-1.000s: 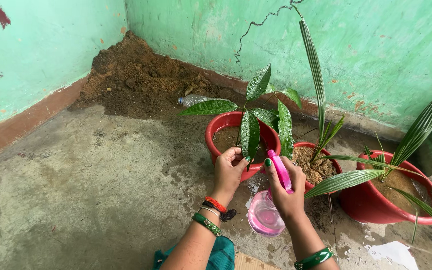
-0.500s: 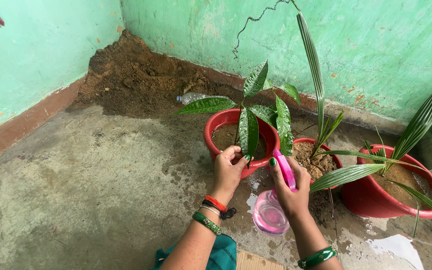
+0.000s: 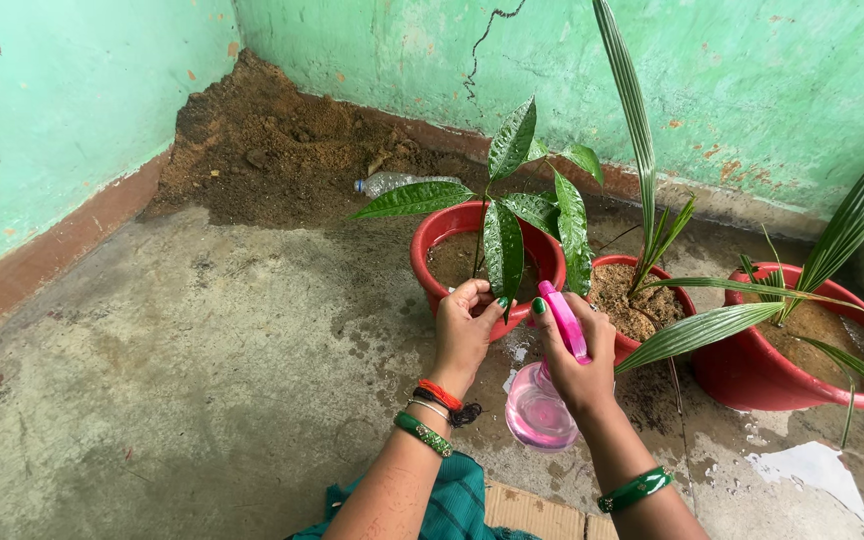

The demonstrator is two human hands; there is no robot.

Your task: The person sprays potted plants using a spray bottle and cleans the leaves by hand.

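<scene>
Looking down, head view: a person's two bare hands work at a row of red pots against a green wall.
Left hand (image 3: 464, 330): fingers curled loosely at the near rim of the left red pot (image 3: 432, 250), thumb and fingertips pinching the tip of a hanging leaf (image 3: 503, 260); closed on the leaf, not on the pot.
Right hand (image 3: 577, 365): wrapped around the neck of a pink spray bottle (image 3: 540, 410), forefinger laid along the pink trigger head, nozzle aimed at the leaf.
Spray bottle: held in the air just in front of the left pot, its round clear-pink body below the hand, over the wet floor.
Broad-leaved plant (image 3: 512, 190): stands upright in the left pot, leaves glossy with wet.
Middle pot (image 3: 652, 300): just right of the first, touching or almost so; holds a thin palm seedling.
Right pot (image 3: 802, 370): wide, red, with long palm fronds; its far edge is cut off by the frame.
Behind: a soil heap (image 3: 282, 140) fills the corner, and a clear plastic bottle (image 3: 392, 183) lies at its foot.
Hidden: the right palm covers the bottle's neck; whether the trigger is pressed cannot be told.
Cut off: both forearms run out at the bottom edge, with green bangles on each wrist.
</scene>
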